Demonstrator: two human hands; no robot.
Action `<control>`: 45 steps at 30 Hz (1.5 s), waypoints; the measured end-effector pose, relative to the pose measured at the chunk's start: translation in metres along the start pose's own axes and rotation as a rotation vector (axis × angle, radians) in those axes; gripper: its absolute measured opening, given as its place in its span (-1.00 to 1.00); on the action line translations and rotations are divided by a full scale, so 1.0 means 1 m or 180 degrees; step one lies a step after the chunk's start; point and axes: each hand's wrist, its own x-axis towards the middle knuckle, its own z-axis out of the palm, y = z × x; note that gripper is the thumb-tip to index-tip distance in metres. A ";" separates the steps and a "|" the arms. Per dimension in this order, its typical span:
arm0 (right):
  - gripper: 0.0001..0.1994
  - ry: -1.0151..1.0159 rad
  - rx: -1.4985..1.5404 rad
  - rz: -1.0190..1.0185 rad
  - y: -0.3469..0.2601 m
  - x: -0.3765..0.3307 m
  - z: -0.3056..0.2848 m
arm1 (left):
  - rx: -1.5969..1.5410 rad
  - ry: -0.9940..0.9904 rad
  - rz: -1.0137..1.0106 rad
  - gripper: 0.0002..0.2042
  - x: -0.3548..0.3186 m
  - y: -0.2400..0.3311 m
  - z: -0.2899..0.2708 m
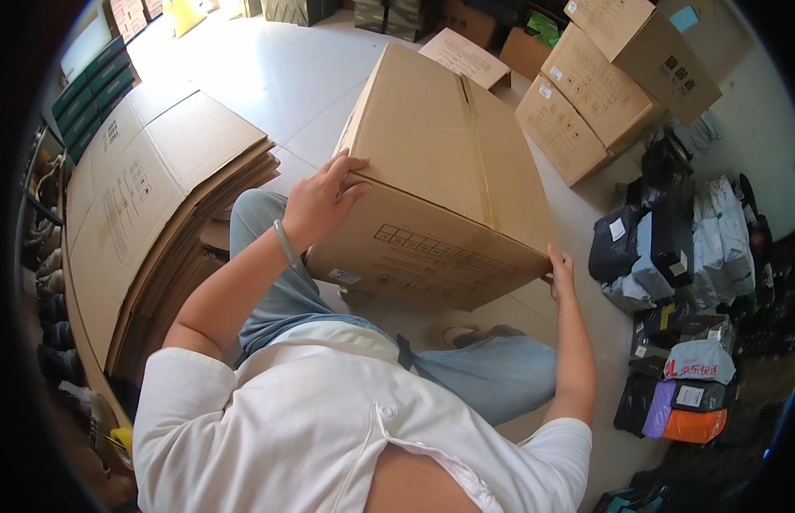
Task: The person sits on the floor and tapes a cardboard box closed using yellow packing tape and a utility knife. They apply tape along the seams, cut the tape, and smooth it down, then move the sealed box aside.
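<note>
A large brown cardboard box (423,145) fills the middle of the head view, tilted in front of my knees. Clear tape runs along the seam of its upper face, and a printed grid and a white label mark the side nearest me. At its near left corner, my left hand (323,198) grips the edge, thumb and fingers closed on the cardboard. My right hand (562,272) clasps the near right corner, its fingers partly hidden beside the box. The underside of the box is out of sight.
Flattened cardboard boxes (128,188) are stacked at the left, by a rack of shoes (51,282). More closed cartons (598,94) are piled at the far right. Below them lie wrapped parcels (662,248) in black, grey, purple and orange. Tiled floor (286,77) stretches beyond the box.
</note>
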 end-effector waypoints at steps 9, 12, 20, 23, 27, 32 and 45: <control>-0.19 -0.0312 0.0205 0.0153 0.026 -0.004 0.030 | -0.0268 0.0061 -0.0156 -0.73 0.002 -0.043 0.005; -0.23 -0.0250 -0.0224 0.0350 0.062 0.008 0.032 | -0.0769 -0.0090 -0.0461 -0.65 -0.017 -0.095 0.038; -0.21 0.0341 -0.1285 -0.0279 0.086 -0.012 0.142 | -0.0373 -0.1103 -0.1701 -0.27 -0.070 -0.261 0.090; -0.19 0.0512 -0.1622 -0.0591 0.084 -0.027 0.151 | 0.0137 -0.1557 -0.1767 0.15 -0.069 -0.264 0.105; -0.16 0.0289 -0.2320 -0.0610 0.096 -0.040 0.123 | 0.0122 -0.2043 -0.1614 0.23 -0.069 -0.256 0.099; -0.13 -0.0336 -0.3000 -0.0305 0.077 -0.110 0.116 | 0.0430 -0.2521 -0.1770 0.32 -0.101 -0.234 0.073; 0.24 -0.0127 -0.3751 -0.0679 0.074 -0.135 0.140 | 0.0347 -0.2029 -0.1414 0.16 -0.121 -0.234 0.060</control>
